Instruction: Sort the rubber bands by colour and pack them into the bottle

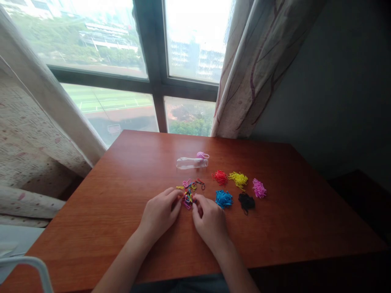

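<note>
A small mixed pile of thin coloured loops, which look like rubber bands, lies on the wooden table between my hands. My left hand rests at its left side, thumb and fingers bent inward and closed at the edge of the pile. From the other side my right hand reaches in with curled fingers, its thumb and forefinger close together against the loops. What either set of fingertips holds is too small to make out. Just right of my right hand is a blue heap of loops, all one colour.
Further right lie a red heap, a yellow heap, a black heap and a pink heap. Behind the mixed pile, a clear bottle lies on its side by a pink cap. The table meets a window and curtains.
</note>
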Demonstrator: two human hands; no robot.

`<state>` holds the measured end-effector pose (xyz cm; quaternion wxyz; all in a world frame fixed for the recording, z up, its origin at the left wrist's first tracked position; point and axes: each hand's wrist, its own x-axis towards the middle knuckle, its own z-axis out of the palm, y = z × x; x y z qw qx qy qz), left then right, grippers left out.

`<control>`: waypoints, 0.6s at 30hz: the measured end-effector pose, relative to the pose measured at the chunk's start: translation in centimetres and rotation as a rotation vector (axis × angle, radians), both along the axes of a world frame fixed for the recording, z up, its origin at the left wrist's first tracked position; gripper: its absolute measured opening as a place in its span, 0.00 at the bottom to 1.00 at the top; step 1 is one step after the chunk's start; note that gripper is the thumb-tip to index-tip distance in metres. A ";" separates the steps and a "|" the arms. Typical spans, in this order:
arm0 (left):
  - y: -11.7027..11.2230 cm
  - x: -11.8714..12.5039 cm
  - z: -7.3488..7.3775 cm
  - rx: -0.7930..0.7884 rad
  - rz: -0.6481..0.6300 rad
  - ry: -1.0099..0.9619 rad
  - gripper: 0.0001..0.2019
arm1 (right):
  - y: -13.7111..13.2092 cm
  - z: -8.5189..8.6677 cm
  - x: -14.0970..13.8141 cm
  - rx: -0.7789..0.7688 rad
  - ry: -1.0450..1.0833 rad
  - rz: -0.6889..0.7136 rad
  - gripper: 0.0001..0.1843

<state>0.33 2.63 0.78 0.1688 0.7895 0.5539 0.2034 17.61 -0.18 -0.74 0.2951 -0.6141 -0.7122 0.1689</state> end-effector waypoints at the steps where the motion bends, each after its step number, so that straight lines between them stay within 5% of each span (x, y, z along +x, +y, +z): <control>1: 0.0 -0.1 0.0 0.002 0.012 -0.002 0.09 | -0.1 0.0 0.0 0.001 0.012 -0.001 0.10; 18: 0.0 0.0 0.1 -0.005 0.050 0.022 0.10 | 0.5 -0.4 -0.7 0.063 -0.103 -0.050 0.07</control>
